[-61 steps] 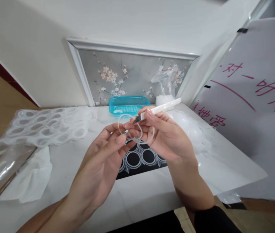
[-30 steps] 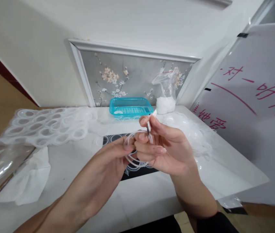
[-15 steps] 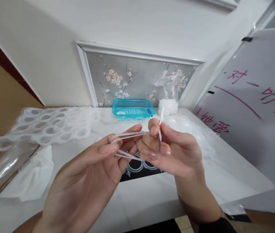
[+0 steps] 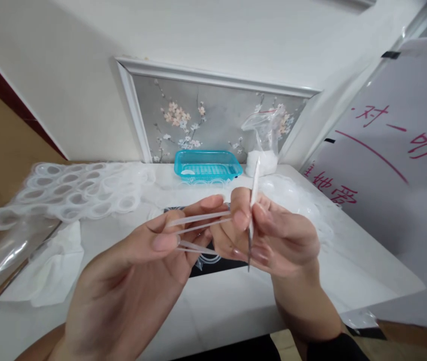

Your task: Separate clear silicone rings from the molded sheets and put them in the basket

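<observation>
The left hand [image 4: 149, 250] pinches two clear rings [image 4: 198, 220], stretched across to the right hand [image 4: 277, 235]; the right also grips one knife [image 4: 251, 210], upright. Both hover above the white table [image 4: 236, 301], near its front edge; one blue tray [image 4: 207, 165] sits far back.

Two seconds ago the clear ring [image 4: 198, 220] was a round loop held up between both hands; now it is pulled flat into thin, nearly level strands between left hand [image 4: 138, 281] and right hand [image 4: 273, 235]. The white-handled pick tool [image 4: 253, 210] has swung from lying slanted toward the upper right to standing almost upright, metal tip pointing down below the right fingers. Left hand has come lower and nearer the camera, filling more of the lower left of the frame.
</observation>
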Demonstrator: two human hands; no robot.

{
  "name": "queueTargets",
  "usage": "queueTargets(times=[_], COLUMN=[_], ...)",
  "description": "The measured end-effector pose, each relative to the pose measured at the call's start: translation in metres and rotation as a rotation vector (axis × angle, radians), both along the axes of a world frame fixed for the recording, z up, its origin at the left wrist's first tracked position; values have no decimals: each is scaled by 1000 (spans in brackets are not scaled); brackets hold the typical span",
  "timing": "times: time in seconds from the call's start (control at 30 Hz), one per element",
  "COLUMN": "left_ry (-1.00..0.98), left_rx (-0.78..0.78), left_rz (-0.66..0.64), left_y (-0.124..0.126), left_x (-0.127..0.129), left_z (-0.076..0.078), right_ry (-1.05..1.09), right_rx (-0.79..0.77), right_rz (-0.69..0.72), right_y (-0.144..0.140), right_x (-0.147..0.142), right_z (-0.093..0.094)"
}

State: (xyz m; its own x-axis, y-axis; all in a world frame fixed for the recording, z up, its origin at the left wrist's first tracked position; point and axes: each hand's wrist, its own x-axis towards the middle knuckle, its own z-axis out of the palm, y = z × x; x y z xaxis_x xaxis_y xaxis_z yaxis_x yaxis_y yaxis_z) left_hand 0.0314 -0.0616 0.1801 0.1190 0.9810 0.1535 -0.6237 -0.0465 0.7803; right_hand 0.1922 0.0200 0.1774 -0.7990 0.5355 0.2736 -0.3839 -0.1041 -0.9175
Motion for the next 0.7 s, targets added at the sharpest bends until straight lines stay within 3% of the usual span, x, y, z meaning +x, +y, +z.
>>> queueTargets(times=[0.1, 0.2, 0.27, 0.33, 0.4, 0.47, 0.53, 0.63, 0.7], left_ry=[67, 148, 224, 383, 711, 1184, 1507, 1801, 1895], left_rx=[9, -50, -75, -21, 101, 271, 560, 910, 988], left_rz=[-1, 50, 193, 422, 566, 525, 462, 446, 449], left_y=[4, 17, 29, 34, 30, 17, 0, -19, -24], left_x=[-3, -14, -27, -45, -65, -83, -95, -101, -99], left_z=[0, -4, -16, -41, -75, -110, -138, -163, -169], right_ry=[59, 126, 104, -33, -245, -406, -447, -425, -467], right_rx=[16, -7, 21, 105, 227, 385, 520, 604, 628], right_rz=[-31, -183, -328, -410, -389, -345, -313, -257, -186], right_y=[0, 8, 17, 25, 29, 27, 24, 22, 25], right_x=[-1, -7, -17, -32, -47, -58, -65, -70, -73], right_z=[3, 2, -11, -39, -79, -119, -150, -168, -166])
